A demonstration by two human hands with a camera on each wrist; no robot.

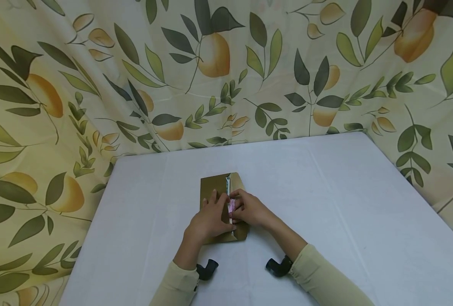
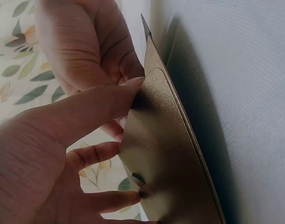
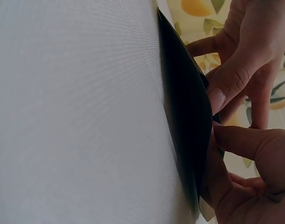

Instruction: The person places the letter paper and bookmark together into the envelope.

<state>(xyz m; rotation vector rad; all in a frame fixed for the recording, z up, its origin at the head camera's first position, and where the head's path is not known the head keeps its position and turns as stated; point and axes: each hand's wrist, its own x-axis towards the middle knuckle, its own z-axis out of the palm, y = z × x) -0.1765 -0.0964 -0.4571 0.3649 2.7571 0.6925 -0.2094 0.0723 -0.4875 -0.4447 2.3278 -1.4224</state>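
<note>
A gold-brown envelope (image 1: 213, 183) lies on the white table, its flap (image 1: 241, 231) folded out to the right. Along its mouth show a pink printed paper (image 1: 232, 207) and a strip of bluish paper (image 1: 228, 185). My left hand (image 1: 209, 217) rests spread over the envelope, fingertips on its face and thumb at the mouth's edge, as the left wrist view shows. At the mouth, my right hand (image 1: 252, 208) pinches the pink paper between thumb and fingers. Some right fingertips are hidden behind the envelope's edge in the left wrist view.
A white cloth covers the table (image 1: 326, 191), which reaches well past both hands. Behind it and at the sides hangs a curtain (image 1: 218, 97) with fruit and leaves. Black wrist cameras (image 1: 208, 269) sit below both wrists, close over the table.
</note>
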